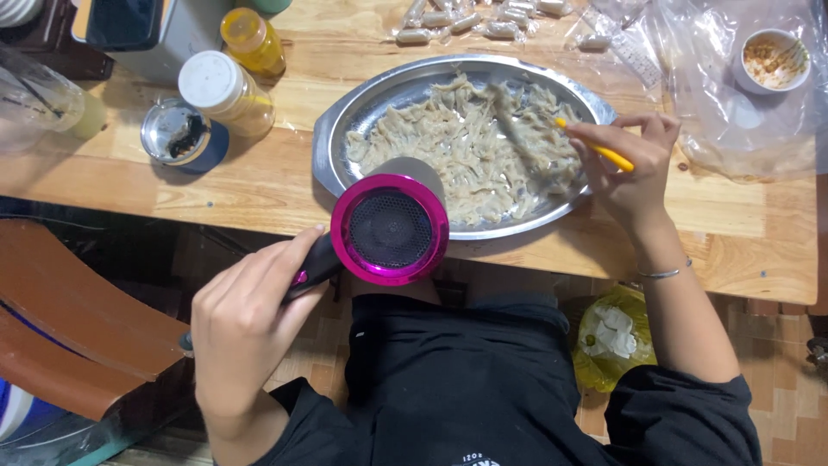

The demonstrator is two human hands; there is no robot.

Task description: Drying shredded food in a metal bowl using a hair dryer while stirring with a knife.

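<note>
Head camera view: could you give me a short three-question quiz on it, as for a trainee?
1. True or false: the left hand holds a pink hair dryer.
2. What does the right hand hold? A) a knife B) a yellow-handled utensil C) a jar
3. What holds the pale shredded strips?

Key:
1. True; the dryer points toward the strips.
2. B
3. An oval metal tray on the wooden table.
</note>
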